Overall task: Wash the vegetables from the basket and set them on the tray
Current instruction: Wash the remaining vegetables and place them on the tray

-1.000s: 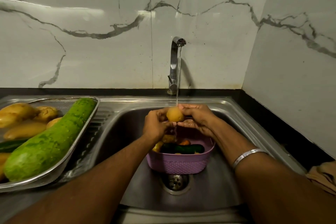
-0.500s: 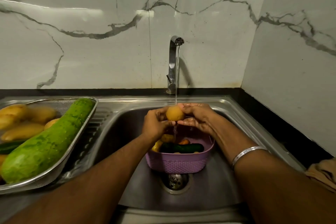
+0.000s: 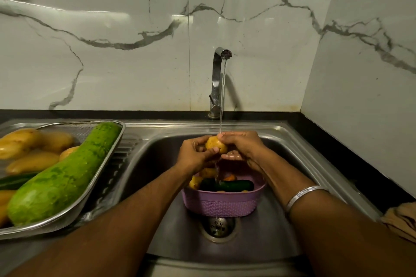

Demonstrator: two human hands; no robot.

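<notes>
While water falls in a thin stream from the chrome tap (image 3: 218,78), both hands grasp a small round yellow-tan potato (image 3: 215,145) right under it, over the middle of the stainless steel sink (image 3: 292,141). The left hand (image 3: 193,157) curls round the potato from nine o'clock, thumb across its front; the right hand (image 3: 242,145) wraps it from three o'clock, fingers over the top. The potato is nearly round, so its long axis is hard to judge; it looks slightly longer from ten o'clock to four o'clock. Its skin is wet, smooth and dull yellow, and water runs off its underside.

Directly at six o'clock of the potato, the oval lilac plastic basket (image 3: 221,203) sits in the sink above the drain (image 3: 218,227). Inside it lies a dark green cucumber (image 3: 227,185) with its long axis running from nine to three o'clock, beside several yellow and orange pieces too hidden to name.

At nine o'clock of the sink, a steel mesh tray (image 3: 108,164) rests on the draining surface. It holds a large light green bottle gourd (image 3: 65,175), wet with droplets, its narrow end pointing to one o'clock, and several pale yellow potatoes (image 3: 31,148) beside it. A silver bangle (image 3: 304,195) circles the right wrist.
</notes>
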